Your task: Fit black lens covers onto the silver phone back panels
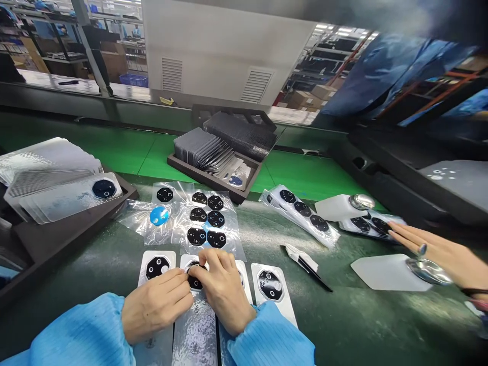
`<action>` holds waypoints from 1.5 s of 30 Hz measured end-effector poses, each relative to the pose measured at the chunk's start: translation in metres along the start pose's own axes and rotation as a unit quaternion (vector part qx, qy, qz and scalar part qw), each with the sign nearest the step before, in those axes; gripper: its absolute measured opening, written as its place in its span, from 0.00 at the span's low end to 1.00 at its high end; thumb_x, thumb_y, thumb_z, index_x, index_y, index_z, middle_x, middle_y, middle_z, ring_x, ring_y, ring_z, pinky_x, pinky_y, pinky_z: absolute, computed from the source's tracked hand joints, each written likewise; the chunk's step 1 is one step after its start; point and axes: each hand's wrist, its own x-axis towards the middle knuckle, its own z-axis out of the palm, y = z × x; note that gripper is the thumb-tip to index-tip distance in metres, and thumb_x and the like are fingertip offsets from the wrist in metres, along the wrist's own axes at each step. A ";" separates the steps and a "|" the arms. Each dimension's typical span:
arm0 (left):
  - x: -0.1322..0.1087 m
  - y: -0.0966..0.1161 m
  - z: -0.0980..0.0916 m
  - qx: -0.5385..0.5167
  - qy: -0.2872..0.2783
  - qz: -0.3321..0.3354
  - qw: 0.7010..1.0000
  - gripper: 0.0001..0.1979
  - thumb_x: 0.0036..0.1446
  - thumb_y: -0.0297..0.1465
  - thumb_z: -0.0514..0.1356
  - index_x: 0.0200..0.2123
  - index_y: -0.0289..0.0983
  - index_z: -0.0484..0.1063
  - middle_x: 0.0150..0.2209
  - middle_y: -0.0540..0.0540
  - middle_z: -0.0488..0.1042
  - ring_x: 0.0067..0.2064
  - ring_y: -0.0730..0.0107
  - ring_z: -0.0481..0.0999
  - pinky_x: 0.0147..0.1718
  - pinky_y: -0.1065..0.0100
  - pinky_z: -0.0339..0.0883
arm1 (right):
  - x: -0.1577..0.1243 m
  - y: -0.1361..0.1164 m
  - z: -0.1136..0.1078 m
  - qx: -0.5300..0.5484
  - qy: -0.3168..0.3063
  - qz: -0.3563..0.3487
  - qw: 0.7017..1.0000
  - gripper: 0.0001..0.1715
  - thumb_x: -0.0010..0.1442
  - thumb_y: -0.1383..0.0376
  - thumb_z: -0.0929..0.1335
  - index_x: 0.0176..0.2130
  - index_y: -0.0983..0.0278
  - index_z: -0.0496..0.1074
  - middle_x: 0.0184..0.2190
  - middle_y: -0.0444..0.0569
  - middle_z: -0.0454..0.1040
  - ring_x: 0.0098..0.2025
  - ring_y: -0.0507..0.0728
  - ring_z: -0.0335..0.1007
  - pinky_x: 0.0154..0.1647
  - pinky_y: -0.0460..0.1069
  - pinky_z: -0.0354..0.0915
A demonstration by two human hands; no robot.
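Several silvery phone back panels, each with a black octagonal camera plate, lie side by side in front of me. My left hand [160, 304] and my right hand [224, 292] meet at the top of one panel [195, 330]. Right thumb and index finger are pinched at its black octagonal plate [195, 282]; what lies between the fingertips is hidden. The left fingers are pressed together, their tips at the plate's left edge. To the left is another panel [157, 267], to the right one more [271, 284]. Just beyond, a clear film sheet [232, 239] carries several black plates.
Panels fill dark trays at left [122, 195] and back centre [183, 168]. Right of me lie bagged plates [301, 208], a black stick [314, 274] with white wrapping, and two white metal-topped bottles [389, 272]. Another person's hand [446, 254] reaches in from the right.
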 end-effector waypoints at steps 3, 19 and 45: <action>0.000 0.000 0.000 -0.002 0.000 0.003 1.000 0.13 0.64 0.18 0.49 0.30 0.33 0.68 0.29 0.47 0.70 0.36 0.67 0.73 0.48 0.59 0.72 | 0.000 0.000 0.000 0.004 0.013 0.019 1.000 0.14 0.67 0.73 0.61 0.34 0.63 0.73 0.36 0.48 0.67 0.41 0.56 0.58 0.39 0.51 0.51; 0.000 0.000 -0.001 -0.014 -0.010 -0.001 1.000 0.12 0.63 0.18 0.50 0.30 0.33 0.69 0.30 0.47 0.70 0.36 0.67 0.72 0.48 0.59 0.72 | 0.002 0.001 -0.002 -0.019 -0.001 0.007 1.000 0.13 0.66 0.72 0.63 0.34 0.62 0.73 0.35 0.47 0.67 0.40 0.56 0.58 0.38 0.51 0.52; -0.001 -0.001 -0.001 -0.021 -0.012 -0.003 1.000 0.11 0.62 0.18 0.51 0.30 0.34 0.67 0.29 0.47 0.69 0.34 0.68 0.72 0.51 0.59 0.71 | 0.003 0.000 -0.004 -0.076 -0.026 -0.022 0.997 0.10 0.66 0.70 0.65 0.33 0.61 0.73 0.33 0.46 0.68 0.37 0.55 0.57 0.36 0.51 0.52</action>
